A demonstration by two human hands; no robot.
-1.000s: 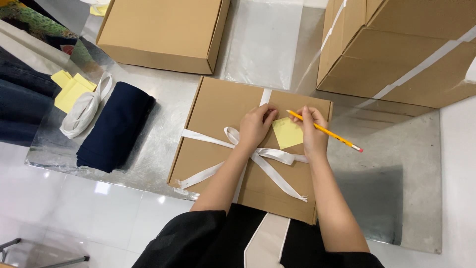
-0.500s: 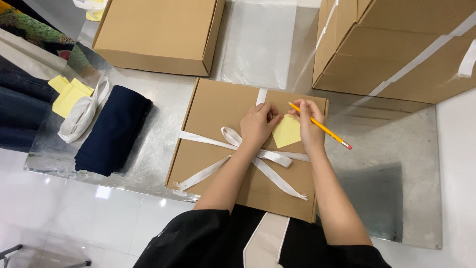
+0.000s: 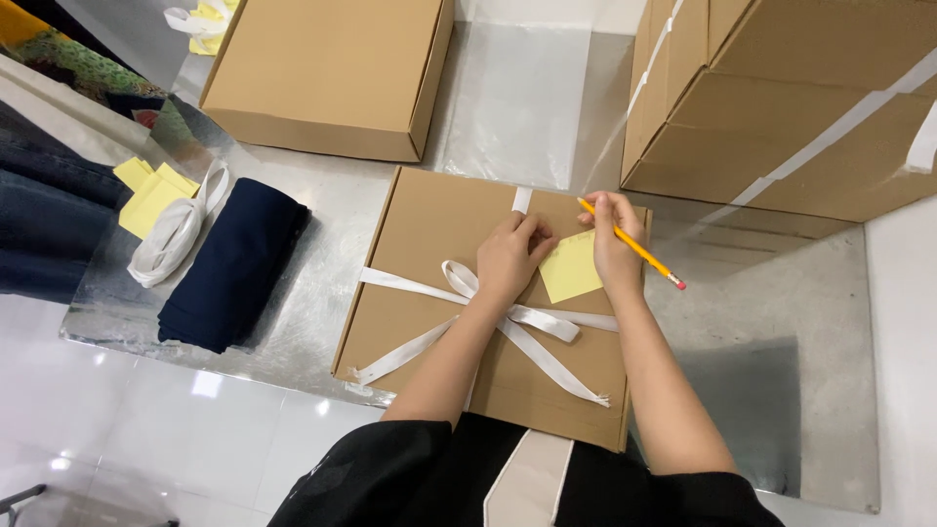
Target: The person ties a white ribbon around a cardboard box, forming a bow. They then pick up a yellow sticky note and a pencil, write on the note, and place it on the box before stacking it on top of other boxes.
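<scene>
While the right hand (image 3: 613, 239) still grips its pencil (image 3: 632, 244) (2 frames unchanged), the left hand (image 3: 509, 256) keeps pressing the note (image 3: 571, 268).

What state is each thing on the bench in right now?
Ribboned box: closed, lying flat.
Ribbon: tied in a bow, ends loose.
Yellow note: lying on the lid between both hands.
Pencil: held in right hand.
Left hand: resting on the lid beside the note.
Plain box: closed.
Navy cloth: folded.

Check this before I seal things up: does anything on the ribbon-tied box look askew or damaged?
Nothing stands out. The white ribbon bow lies flat on the intact brown cardboard box; the left hand presses the square yellow sticky note, the right hand holds a yellow pencil.
</scene>
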